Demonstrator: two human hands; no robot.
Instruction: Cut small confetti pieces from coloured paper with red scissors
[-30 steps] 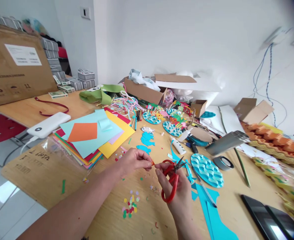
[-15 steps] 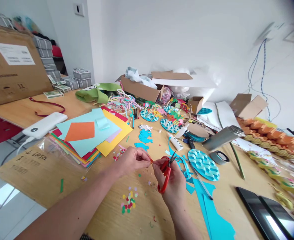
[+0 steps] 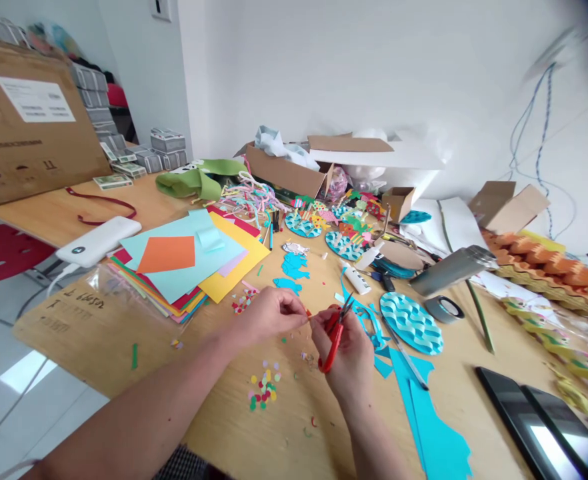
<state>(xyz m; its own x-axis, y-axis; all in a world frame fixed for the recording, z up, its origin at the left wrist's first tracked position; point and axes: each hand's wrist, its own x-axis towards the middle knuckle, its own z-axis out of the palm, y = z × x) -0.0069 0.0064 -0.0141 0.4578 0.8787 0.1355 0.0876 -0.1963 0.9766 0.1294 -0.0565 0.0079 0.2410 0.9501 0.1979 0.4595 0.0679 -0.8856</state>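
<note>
My left hand [image 3: 270, 315] pinches a tiny orange paper scrap [image 3: 308, 313] above the wooden table [image 3: 284, 427]. My right hand [image 3: 349, 357] grips red-handled scissors [image 3: 333, 332], blades pointing up and away, right beside the scrap; its thumb and forefinger also touch the scrap. Small coloured paper dots [image 3: 263, 388] lie on the table just below my hands.
A stack of coloured paper sheets [image 3: 189, 263] lies at left with a white power bank [image 3: 99, 241]. Blue wave-patterned discs [image 3: 411, 322], blue paper offcuts [image 3: 429, 427], a glue bottle [image 3: 355, 278], tape roll [image 3: 443, 308], metal flask [image 3: 453, 270], tablets [image 3: 539, 427] and cardboard boxes [image 3: 284, 170] crowd the table.
The scissors have turned more upright and closer to my left hand. My hands have stayed together over the same spot; the view shifted slightly.
</note>
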